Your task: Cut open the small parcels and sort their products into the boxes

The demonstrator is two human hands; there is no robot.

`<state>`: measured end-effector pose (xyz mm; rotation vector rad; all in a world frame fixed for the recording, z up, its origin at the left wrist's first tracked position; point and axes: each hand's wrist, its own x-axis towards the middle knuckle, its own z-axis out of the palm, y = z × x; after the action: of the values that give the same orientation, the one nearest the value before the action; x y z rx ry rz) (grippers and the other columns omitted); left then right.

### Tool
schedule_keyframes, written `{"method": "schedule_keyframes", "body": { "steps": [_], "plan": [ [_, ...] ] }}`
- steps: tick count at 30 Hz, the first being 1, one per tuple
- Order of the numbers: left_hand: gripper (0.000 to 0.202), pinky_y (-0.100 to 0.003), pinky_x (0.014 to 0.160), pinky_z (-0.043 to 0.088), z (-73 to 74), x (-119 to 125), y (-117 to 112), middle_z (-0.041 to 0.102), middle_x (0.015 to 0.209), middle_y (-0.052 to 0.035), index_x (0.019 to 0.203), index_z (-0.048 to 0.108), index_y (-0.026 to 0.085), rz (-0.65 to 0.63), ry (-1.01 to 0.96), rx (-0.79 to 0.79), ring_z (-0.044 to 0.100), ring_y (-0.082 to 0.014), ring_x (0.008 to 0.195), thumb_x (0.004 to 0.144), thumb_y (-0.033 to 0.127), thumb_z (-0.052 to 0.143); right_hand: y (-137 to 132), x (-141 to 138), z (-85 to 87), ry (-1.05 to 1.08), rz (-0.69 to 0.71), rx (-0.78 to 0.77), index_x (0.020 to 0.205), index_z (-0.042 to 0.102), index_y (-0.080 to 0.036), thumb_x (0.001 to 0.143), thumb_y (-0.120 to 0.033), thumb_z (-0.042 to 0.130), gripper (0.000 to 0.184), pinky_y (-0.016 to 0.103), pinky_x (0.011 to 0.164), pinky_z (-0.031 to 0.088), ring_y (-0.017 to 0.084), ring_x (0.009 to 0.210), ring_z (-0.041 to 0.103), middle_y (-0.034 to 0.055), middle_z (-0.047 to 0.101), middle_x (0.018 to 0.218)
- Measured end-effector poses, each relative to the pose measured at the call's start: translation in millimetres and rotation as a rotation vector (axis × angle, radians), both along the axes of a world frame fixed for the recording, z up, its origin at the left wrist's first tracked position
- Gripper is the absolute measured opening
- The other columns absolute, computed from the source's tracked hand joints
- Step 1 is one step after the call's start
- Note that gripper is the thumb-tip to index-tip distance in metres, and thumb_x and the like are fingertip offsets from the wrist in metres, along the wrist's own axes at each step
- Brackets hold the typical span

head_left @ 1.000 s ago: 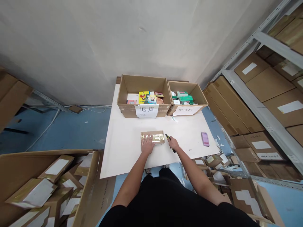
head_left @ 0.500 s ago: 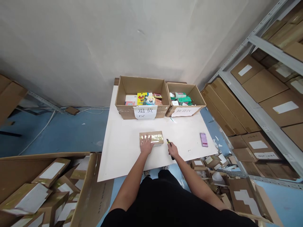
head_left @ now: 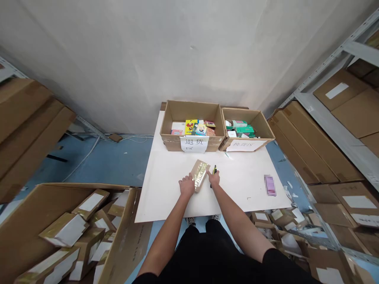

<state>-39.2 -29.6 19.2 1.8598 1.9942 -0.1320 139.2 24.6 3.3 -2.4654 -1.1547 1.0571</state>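
Note:
A small cardboard box (head_left: 200, 170) wrapped in shiny tape lies at an angle on the white tabletop. My left hand (head_left: 187, 185) is closed against its left side near the close end. My right hand (head_left: 214, 178) is closed around a black and yellow box cutter (head_left: 214, 170), whose front end points away from me. Fingertips of that hand touch the parcel's right edge. Whether the cutter's blade is out I cannot tell.
Two open cartons with paper signs, a larger one (head_left: 168, 142) and a smaller one (head_left: 268, 134), stand at the table's back holding small packs. A purple packet (head_left: 269, 185) lies right. A big carton (head_left: 128, 209) of parcels stands left; metal shelving (head_left: 334, 122) rises right.
The small box has turned from lying crosswise to pointing away from me. My left hand has moved from its top to its left side, and my right hand has come up to its right edge.

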Motion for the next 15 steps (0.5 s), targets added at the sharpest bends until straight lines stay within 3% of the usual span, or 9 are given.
{"method": "schedule_keyframes", "body": {
  "steps": [3, 5, 8, 11, 13, 15],
  "plan": [
    [0.052, -0.043, 0.094, 0.053, 6.1, -1.8, -8.1, 0.072, 0.119, -0.0183, 0.152, 0.052, 0.018, 0.022, -0.032, -0.103, 0.071, -0.0293, 0.105, 0.107, 0.032, 0.031, 28.5, 19.3, 15.2, -0.012, 0.181, 0.068, 0.124, 0.05, -0.023, 0.094, -0.057, 0.065, 0.048, 0.029, 0.074, 0.054, 0.027, 0.105, 0.073, 0.0128, 0.072, 0.116],
    [0.046, -0.039, 0.093, 0.053, 8.2, -4.0, -5.6, 0.071, 0.126, -0.018, 0.142, 0.061, 0.019, 0.013, -0.028, -0.061, 0.069, -0.0289, 0.113, 0.105, 0.026, 0.035, 28.5, 30.8, 20.3, -0.028, 0.202, 0.134, 0.123, 0.051, -0.023, 0.096, -0.056, 0.062, 0.044, 0.03, 0.076, 0.053, 0.027, 0.105, 0.072, 0.0115, 0.073, 0.114],
    [0.052, -0.038, 0.106, 0.049, 6.4, -7.8, 8.1, 0.055, 0.155, -0.0138, 0.148, 0.057, 0.022, -0.154, -0.076, 0.063, 0.049, -0.0276, 0.145, 0.098, 0.014, 0.042, -4.1, 35.4, 14.7, -0.024, 0.14, 0.127, 0.121, 0.051, -0.024, 0.097, -0.062, 0.058, 0.045, 0.031, 0.071, 0.053, 0.028, 0.097, 0.073, 0.011, 0.073, 0.108],
    [0.07, -0.041, 0.117, 0.043, -1.3, -13.3, 24.0, 0.037, 0.171, -0.006, 0.159, 0.045, 0.026, -0.34, -0.154, 0.044, 0.027, -0.0236, 0.159, 0.092, 0.006, 0.043, -57.8, 20.6, -3.9, 0.054, 0.15, 0.033, 0.117, 0.053, -0.025, 0.094, -0.061, 0.063, 0.044, 0.03, 0.064, 0.053, 0.026, 0.087, 0.073, 0.0086, 0.073, 0.1],
    [0.076, -0.046, 0.119, 0.041, -8.5, -18.3, 29.1, 0.03, 0.174, -0.0039, 0.163, 0.039, 0.028, -0.371, -0.16, -0.001, 0.022, -0.0232, 0.162, 0.091, 0.004, 0.041, -85.3, 7.8, -16.7, 0.084, 0.159, -0.01, 0.115, 0.054, -0.026, 0.092, -0.059, 0.066, 0.042, 0.029, 0.065, 0.053, 0.026, 0.088, 0.073, 0.0079, 0.073, 0.099],
    [0.081, -0.052, 0.12, 0.039, -15.4, -22.1, 28.5, 0.025, 0.176, -0.003, 0.166, 0.032, 0.031, -0.354, -0.137, -0.021, 0.017, -0.0247, 0.163, 0.09, 0.005, 0.04, -94.7, 0.6, -24.4, 0.072, 0.148, -0.027, 0.116, 0.054, -0.025, 0.089, -0.055, 0.071, 0.044, 0.03, 0.069, 0.054, 0.026, 0.095, 0.073, 0.0089, 0.073, 0.104]
  ]
}}
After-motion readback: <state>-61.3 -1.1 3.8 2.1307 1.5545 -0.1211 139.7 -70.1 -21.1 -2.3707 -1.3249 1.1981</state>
